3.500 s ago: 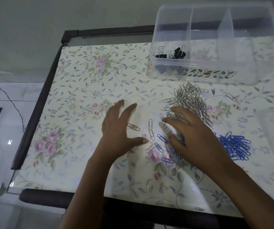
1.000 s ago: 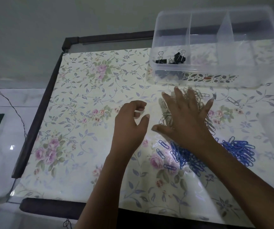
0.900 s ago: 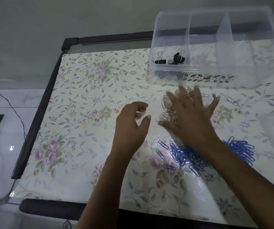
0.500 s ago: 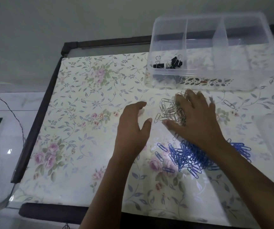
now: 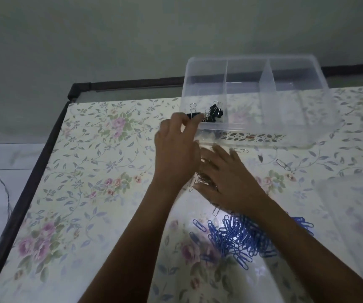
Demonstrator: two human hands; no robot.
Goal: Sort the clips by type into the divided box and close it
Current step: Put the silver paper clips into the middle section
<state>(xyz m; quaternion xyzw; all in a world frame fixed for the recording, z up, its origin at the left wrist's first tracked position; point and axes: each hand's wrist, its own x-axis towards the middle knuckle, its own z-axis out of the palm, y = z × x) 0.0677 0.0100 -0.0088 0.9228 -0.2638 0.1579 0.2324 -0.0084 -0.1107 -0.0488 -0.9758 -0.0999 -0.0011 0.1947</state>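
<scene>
A clear divided box (image 5: 290,119) stands at the far side of the worktop (image 5: 101,171), which is covered in a floral sheet, and its lid is off. A few black binder clips (image 5: 213,113) lie in its left compartment; the middle and right compartments look bare. The left hand (image 5: 176,154) reaches up to the box's near-left corner, its fingers curled close together at the rim beside the binder clips, the grip narrow (whether it pinches anything I cannot tell, since the fingertips are blurred). The right hand (image 5: 226,182) lies palm-down, fingers spread wide, over a heap of silver paper clips (image 5: 202,179) just in front of the box, covering most of them and closing on nothing; the two hands touch or nearly touch at their inner edges. A few stray silver clips lie apart, one (image 5: 240,150) near the box front and another (image 5: 282,164) further right. A pile of blue paper clips (image 5: 239,239) rests nearer the person, partly under the right forearm.
</scene>
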